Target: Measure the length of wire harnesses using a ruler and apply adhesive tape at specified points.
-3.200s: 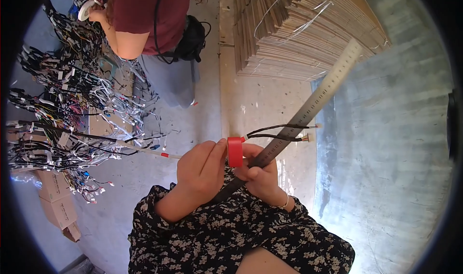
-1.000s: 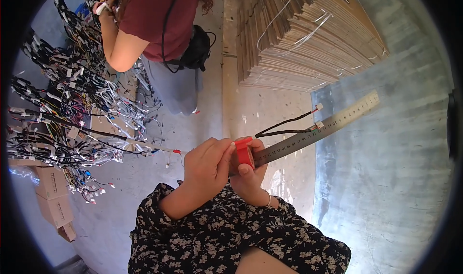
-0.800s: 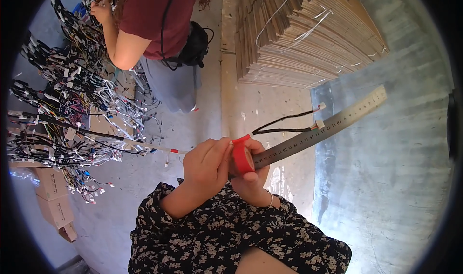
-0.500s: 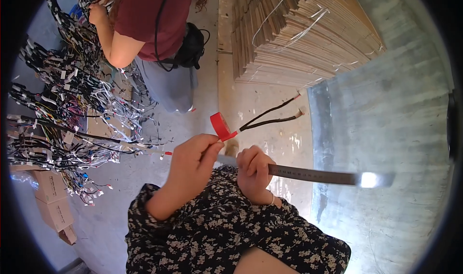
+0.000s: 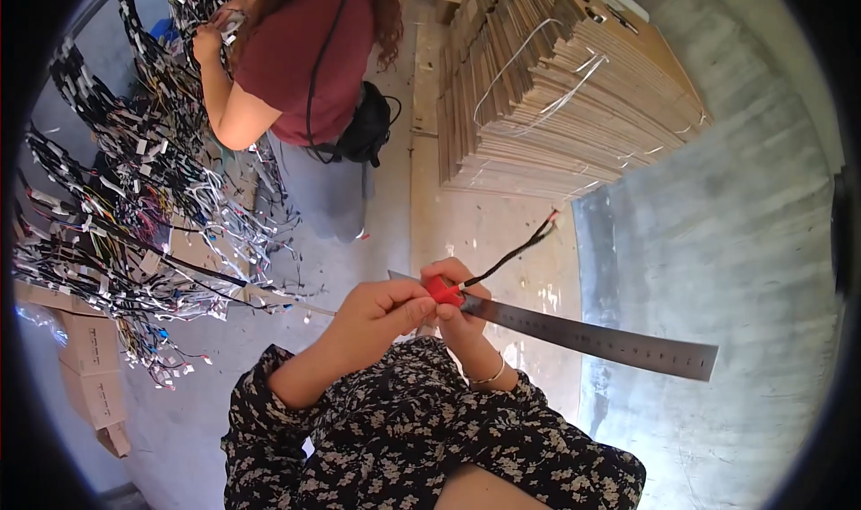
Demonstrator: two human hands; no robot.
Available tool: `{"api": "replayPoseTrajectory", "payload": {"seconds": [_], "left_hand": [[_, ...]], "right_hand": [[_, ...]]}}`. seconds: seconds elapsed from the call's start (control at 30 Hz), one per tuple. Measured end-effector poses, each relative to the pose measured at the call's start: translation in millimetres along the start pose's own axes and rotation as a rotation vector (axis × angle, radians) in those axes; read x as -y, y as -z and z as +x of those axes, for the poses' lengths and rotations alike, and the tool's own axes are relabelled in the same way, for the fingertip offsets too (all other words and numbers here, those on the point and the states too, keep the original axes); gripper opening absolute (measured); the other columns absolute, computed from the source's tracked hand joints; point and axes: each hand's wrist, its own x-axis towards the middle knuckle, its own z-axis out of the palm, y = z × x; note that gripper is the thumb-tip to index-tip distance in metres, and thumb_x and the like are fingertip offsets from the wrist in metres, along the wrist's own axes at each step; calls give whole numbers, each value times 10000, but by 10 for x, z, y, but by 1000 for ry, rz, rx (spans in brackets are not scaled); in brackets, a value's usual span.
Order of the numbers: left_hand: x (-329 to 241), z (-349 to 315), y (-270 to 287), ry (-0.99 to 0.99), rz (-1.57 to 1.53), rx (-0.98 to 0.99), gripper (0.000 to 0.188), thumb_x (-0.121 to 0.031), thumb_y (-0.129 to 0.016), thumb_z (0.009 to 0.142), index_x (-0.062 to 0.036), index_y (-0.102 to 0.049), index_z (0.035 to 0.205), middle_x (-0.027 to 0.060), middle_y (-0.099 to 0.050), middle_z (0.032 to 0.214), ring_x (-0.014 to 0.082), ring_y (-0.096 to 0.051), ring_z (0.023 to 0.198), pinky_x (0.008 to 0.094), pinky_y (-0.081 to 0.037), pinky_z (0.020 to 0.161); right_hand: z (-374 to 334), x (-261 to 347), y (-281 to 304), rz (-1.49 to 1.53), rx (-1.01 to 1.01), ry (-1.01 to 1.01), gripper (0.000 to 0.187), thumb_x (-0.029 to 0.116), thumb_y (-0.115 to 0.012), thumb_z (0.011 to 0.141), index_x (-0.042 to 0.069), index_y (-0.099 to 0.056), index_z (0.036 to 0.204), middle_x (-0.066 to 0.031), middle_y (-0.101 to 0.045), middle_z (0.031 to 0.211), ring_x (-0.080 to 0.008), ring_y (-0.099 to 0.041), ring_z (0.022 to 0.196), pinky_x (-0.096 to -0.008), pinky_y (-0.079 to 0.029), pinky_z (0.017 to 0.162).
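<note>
A roll of red tape (image 5: pixel 446 291) sits between my hands, against a thin cable with black-sleeved ends (image 5: pixel 509 257) that point up and right. My left hand (image 5: pixel 378 317) is closed, thumb and fingertips pinching at the roll's left side. My right hand (image 5: pixel 462 323) is closed around a steel ruler (image 5: pixel 592 340), which sticks out far to the right; its fingers also touch the tape and cable. The ruler's other end shows above my left fingers. A light-coloured cable (image 5: pixel 314 308) runs from the left toward my left hand. My fingers hide where tape and cable meet.
Bundles of wire harnesses (image 5: pixel 170 232) hang at the left. A person in a maroon shirt (image 5: pixel 300 61) stands beside them, handling wires. Tied flat cardboard (image 5: pixel 538 106) is stacked at the far right, and a cardboard box (image 5: pixel 92 357) is at the lower left.
The tape roll has come down and right, in between my hands. My right hand has moved up against it. The spread cable ends have drawn together, and the ruler tilts further down at its right end.
</note>
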Motion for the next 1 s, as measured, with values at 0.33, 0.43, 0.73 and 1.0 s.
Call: {"api": "replayPoseTrajectory", "payload": {"seconds": [0.33,0.43,0.73,1.0], "left_hand": [[267,86,-192,-469,610,-365,110,-87,-624,923,10,-661,958,134,-629,761,231,-578,629,314,-440,581],[267,89,-243,-511,772,-362,95,-93,-615,923,-13,-663,941,152,-627,780,314,-613,672,379,-470,593],[462,198,-235,-839,1007,-421,124,-99,-607,781,-61,-609,899,63,-570,753,265,-600,694,395,-469,596],[974,392,328,-575,451,-591,181,-207,-574,935,-37,-634,948,117,-638,773,331,-620,718,433,-478,614]], "right_hand": [[-92,88,-44,152,11,-86,306,32,-566,944,-24,-508,1240,-117,-538,1213,-182,-531,1149,-313,-408,1019],[-186,25,-17,10,-78,-48,176,31,-557,944,14,-562,1119,-66,-554,1130,-94,-530,882,-234,-456,749],[-273,-82,133,-225,-328,-35,55,78,-576,967,24,-585,961,-49,-627,969,-126,-565,892,-294,-462,823],[-276,430,-110,-119,-80,-82,237,17,-548,845,80,-432,647,-20,-478,636,-117,-447,645,-266,-385,689]]}}
